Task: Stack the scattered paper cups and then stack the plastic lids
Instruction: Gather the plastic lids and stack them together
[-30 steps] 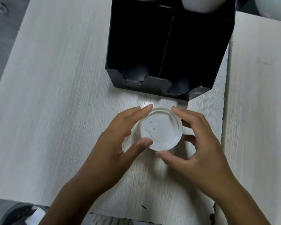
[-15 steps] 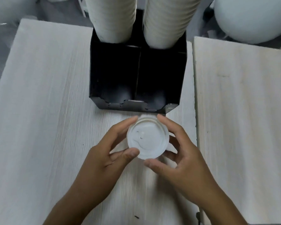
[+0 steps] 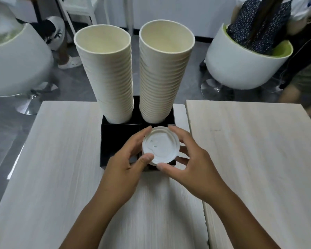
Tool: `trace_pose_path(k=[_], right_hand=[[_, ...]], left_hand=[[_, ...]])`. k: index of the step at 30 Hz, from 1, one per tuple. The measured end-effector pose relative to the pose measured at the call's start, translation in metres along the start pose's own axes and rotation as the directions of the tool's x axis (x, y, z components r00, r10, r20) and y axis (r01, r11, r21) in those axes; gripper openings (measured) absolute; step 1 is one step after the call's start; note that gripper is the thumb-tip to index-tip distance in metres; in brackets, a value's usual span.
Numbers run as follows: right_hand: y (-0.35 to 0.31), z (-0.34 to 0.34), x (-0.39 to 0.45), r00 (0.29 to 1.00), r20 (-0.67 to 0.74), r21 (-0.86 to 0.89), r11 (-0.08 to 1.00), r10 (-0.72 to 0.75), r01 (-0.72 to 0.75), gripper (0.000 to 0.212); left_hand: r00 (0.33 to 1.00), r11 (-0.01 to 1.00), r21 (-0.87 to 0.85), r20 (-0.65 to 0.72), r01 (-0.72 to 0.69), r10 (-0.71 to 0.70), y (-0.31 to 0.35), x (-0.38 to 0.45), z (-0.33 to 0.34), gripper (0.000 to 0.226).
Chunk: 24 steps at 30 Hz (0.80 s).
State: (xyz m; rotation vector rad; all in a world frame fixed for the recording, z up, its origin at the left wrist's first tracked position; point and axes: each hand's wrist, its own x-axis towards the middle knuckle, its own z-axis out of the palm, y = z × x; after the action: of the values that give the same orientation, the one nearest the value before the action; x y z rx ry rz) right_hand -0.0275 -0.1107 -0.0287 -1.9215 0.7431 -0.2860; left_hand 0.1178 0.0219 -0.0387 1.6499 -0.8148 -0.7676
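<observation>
White lids (image 3: pixel 161 147) pinched by both hands' fingers (image 3: pixel 145 159) over black holder (image 3: pixel 113 141); two cup stacks (image 3: pixel 108 72) behind.

Both arms are reaching forward from the bottom of the view, bare to the wrists. The left hand (image 3: pixel 123 168) is curling its fingers along the left side of the lid stack (image 3: pixel 160 145), with the thumb pressing on the near edge. The right hand (image 3: pixel 190 164) is cupping the right side, fingers bending around the far edge and thumb touching the near rim. Both palms are facing each other.
</observation>
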Motion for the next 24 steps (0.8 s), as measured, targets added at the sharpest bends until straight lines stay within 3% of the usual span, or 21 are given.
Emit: trace_pose_path(k=[8,15,24], right_hand=[[0.022,0.015,0.007,1.000,0.007,-0.068,0.998,-0.017,0.018,0.087],[0.038,0.026,0.018,0.995,0.003,-0.242,0.965,-0.097,0.095,0.088],[0.049,0.022,0.032,0.996,0.042,-0.540,0.837,-0.073,0.084,0.083]], left_hand=[[0.996,0.999,0.049,-0.088,0.022,-0.017,-0.029,-0.003,0.008,0.063],[0.986,0.973,0.229,-0.163,0.002,0.036,-0.054,0.004,0.009,0.069],[0.995,0.920,0.388,-0.058,-0.057,0.086,-0.070,0.019,0.015,0.084]])
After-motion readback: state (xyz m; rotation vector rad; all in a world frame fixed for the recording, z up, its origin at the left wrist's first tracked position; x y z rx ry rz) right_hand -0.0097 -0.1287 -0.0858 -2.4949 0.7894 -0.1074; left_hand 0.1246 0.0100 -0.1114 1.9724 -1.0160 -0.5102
